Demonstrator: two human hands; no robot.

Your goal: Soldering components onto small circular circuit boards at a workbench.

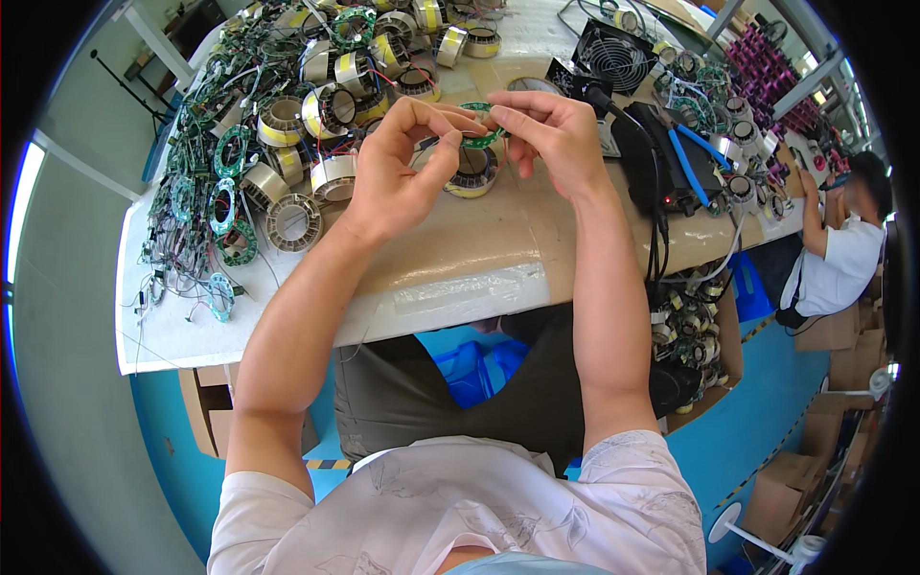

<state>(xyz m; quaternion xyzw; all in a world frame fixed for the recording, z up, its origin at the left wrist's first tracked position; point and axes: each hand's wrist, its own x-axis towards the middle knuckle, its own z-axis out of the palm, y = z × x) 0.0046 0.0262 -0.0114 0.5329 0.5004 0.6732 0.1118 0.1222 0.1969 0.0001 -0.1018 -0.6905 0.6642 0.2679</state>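
A ring-shaped green circuit board (482, 142) is held just above the table, between my two hands. My left hand (402, 168) pinches its left side with thumb and bent fingers. From the right, my right hand (558, 139) has thumb and forefinger closed at the board's upper right edge; the fingertips partly hide what they grip. Directly under the board is a round motor coil (471, 182) with yellow tape around its side, partly covered by the board and my left hand.
Many taped coils (326, 110) and a tangle of wired boards (206, 144) heap up at the left. To the right are a black box (661, 158), a blue-handled tool (692, 168), a fan (613, 62) and more coils. A person (839, 240) sits far right.
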